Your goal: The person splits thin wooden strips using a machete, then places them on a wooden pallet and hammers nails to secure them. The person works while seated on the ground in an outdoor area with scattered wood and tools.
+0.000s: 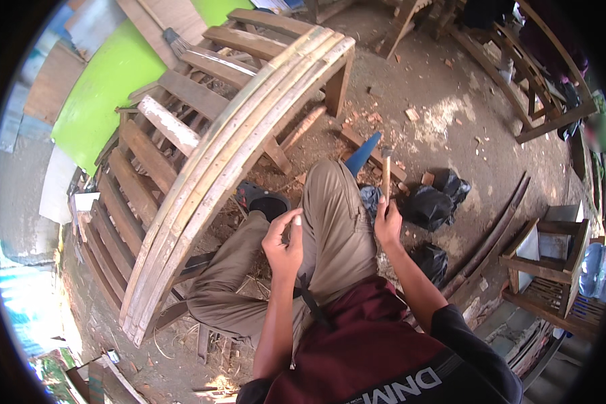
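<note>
My right hand (388, 225) is wrapped round the light wooden handle of a hammer (386, 176), which points up and away from me; its small head shows only edge-on. Over my lap, my left hand (284, 244) is raised with fingers curled and thumb near the fingertips. Whatever it pinches, if anything, is too small to make out. Left of that hand, a large slatted wooden frame (202, 168) leans across my view, its curved edge made of several long boards side by side. Both hands are apart from the frame.
A blue pointed flat piece (363, 153) stands beyond my knee. Black plastic bags (432, 205) lie to the right, near a long dark curved strip (488, 236). A small wooden stand (545, 259) and water bottles (594, 269) are farther right. Wood scraps litter the dirt floor.
</note>
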{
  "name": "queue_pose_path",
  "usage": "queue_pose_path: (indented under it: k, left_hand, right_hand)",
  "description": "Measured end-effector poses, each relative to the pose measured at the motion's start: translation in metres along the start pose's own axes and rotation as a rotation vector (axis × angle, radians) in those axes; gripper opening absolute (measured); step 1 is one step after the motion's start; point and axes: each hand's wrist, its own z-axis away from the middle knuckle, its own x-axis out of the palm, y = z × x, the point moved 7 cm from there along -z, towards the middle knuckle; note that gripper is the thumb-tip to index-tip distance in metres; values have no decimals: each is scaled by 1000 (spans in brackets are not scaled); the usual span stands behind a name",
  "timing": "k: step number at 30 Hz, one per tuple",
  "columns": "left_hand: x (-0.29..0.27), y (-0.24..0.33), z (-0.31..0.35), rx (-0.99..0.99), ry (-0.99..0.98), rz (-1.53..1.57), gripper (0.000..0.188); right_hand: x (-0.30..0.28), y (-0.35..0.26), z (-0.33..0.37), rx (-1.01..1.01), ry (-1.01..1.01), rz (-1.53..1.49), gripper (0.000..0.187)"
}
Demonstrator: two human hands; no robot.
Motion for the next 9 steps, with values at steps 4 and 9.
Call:
queue_pose_path:
  k: [4,9]
  left_hand:
    - [78,-15,23,-61,-213,88,13]
    - [143,-54,49,-322,-408,224,16]
  right_hand:
    - [-13,127,-15,196,36,161,35]
    - [5,221,-4,339,-59,360,37]
